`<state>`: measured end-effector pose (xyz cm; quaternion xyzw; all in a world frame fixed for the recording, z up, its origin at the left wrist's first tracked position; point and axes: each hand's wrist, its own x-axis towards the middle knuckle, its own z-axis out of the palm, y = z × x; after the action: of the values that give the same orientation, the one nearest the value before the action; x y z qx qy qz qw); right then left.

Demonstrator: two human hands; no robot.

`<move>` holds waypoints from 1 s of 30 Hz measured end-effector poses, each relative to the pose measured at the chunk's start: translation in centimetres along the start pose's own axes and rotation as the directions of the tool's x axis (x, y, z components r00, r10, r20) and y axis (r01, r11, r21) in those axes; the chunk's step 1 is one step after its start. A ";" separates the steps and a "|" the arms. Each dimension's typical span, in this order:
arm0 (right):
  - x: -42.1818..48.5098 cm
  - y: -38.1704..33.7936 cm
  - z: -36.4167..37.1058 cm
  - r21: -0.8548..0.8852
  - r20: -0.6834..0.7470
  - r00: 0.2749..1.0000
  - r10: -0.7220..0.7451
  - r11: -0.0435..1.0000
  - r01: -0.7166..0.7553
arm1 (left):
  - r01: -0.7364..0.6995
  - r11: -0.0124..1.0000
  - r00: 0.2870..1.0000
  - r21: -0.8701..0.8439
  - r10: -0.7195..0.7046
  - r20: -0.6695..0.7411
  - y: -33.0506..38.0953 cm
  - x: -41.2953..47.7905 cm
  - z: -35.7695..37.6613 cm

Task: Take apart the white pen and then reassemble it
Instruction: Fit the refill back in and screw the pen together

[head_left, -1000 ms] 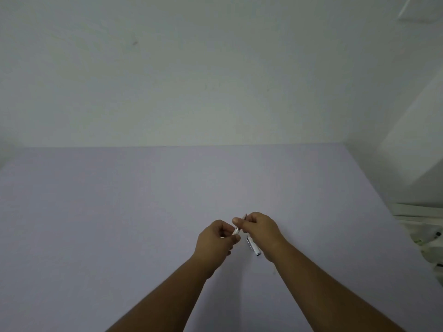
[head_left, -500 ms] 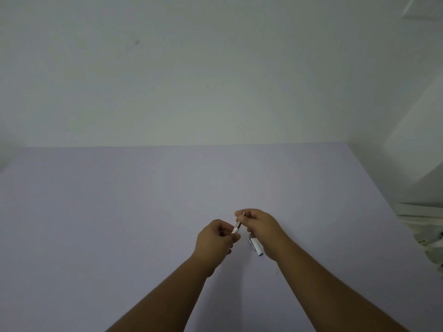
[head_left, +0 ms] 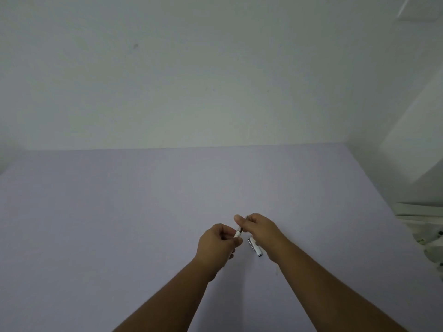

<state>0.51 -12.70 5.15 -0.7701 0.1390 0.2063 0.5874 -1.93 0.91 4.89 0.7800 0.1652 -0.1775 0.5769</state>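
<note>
Pale, bare walls close off the far side of a wide lavender table [head_left: 119, 224], and both forearms reach in from six o'clock toward the middle of it. The left hand [head_left: 215, 245] is closed around a short white pen barrel piece [head_left: 238, 234], whose open end pokes out toward one o'clock. The right hand [head_left: 259, 230] pinches something thin and dark at that end, likely the refill, though it is too small to be sure; its thumb and forefinger are pressed narrow on it. At four o'clock from the hands, a white pen section with a metal clip [head_left: 255, 246] lies on the table just beside the right wrist.

Whether the thin part is going in or coming out cannot be told from here. Either way, the step seems to want the two pieces kept on one line: hold the barrel still in the left hand and let the right slide straight along its axis, without bending. Keeping the work low over the table would help, so a dropped spring or tip stays close.
</note>
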 end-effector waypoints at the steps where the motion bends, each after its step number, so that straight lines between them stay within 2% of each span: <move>1: -0.1 0.0 -0.1 0.054 0.037 0.999 -0.013 0.998 0.011 | 0.003 1.000 1.000 -0.003 -0.003 -0.004 0.0 0.0 0.0; 3: -0.1 0.1 -0.1 0.064 0.058 0.997 -0.048 0.997 0.044 | 0.003 1.000 1.000 -0.006 -0.003 -0.009 0.1 0.0 -0.1; 7: 0.0 0.0 0.0 -0.081 -0.045 0.999 -0.011 0.997 0.007 | -0.004 1.000 1.000 0.002 0.004 0.004 0.2 -0.2 0.1; 12: -0.4 -0.4 -0.3 0.095 0.064 0.995 -0.074 0.993 0.068 | -0.009 1.000 1.000 -0.006 0.009 -0.002 0.5 -0.2 -0.1; 14: -0.3 -0.3 -0.2 0.022 0.015 0.997 -0.076 0.997 0.075 | -0.014 1.000 1.000 0.002 0.014 0.002 0.6 -0.3 0.1; 17: -0.1 -0.4 -0.2 -0.108 -0.068 0.998 -0.013 0.994 0.006 | -0.014 1.000 1.000 0.017 0.014 0.006 0.6 -0.5 0.3; 18: -0.1 -0.4 -0.3 -0.095 -0.053 0.999 -0.008 0.995 0.003 | -0.012 1.000 1.000 0.013 0.012 0.006 0.6 -0.6 0.3; 21: -0.5 -0.6 -0.3 0.096 0.045 0.998 -0.031 0.995 0.027 | -0.006 1.000 1.000 -0.007 0.006 0.001 0.7 -0.5 0.3; 24: -0.4 -0.5 -0.2 0.028 -0.010 0.998 -0.055 0.998 0.055 | -0.014 1.000 1.000 0.002 0.014 -0.004 0.6 -0.5 0.5; 27: -0.4 -0.5 -0.1 -0.068 -0.094 0.996 -0.002 0.998 -0.005 | -0.014 1.000 1.000 -0.007 0.014 -0.002 0.5 -0.7 0.6; 30: -0.4 -0.3 -0.4 0.082 0.004 1.000 0.007 0.997 -0.008 | -0.006 1.000 1.000 -0.027 0.006 0.005 0.6 -0.6 0.5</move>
<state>0.36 -13.02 5.75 -0.7446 0.1492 0.2039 0.6178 -2.25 0.25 5.57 0.7722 0.1638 -0.1753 0.5883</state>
